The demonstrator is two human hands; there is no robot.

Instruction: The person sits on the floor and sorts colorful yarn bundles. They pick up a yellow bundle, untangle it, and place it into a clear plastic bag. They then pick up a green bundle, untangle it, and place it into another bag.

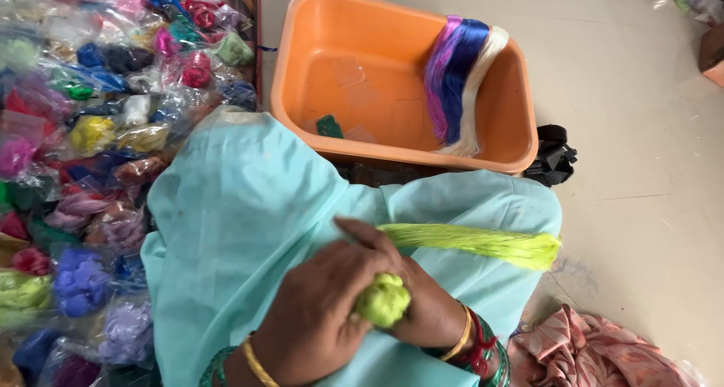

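Here, both hands [377, 304] closed around lime-green thread bundle [467, 242], over pale blue cloth [241, 206]

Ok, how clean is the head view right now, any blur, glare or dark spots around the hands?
Head view: even, soft light with faint shadows; left hand and right hand on the lime thread bundle look reasonably sharp; small glints on the clear bags of coloured thread; orange tub bends slightly near the frame top, a wide-lens effect.
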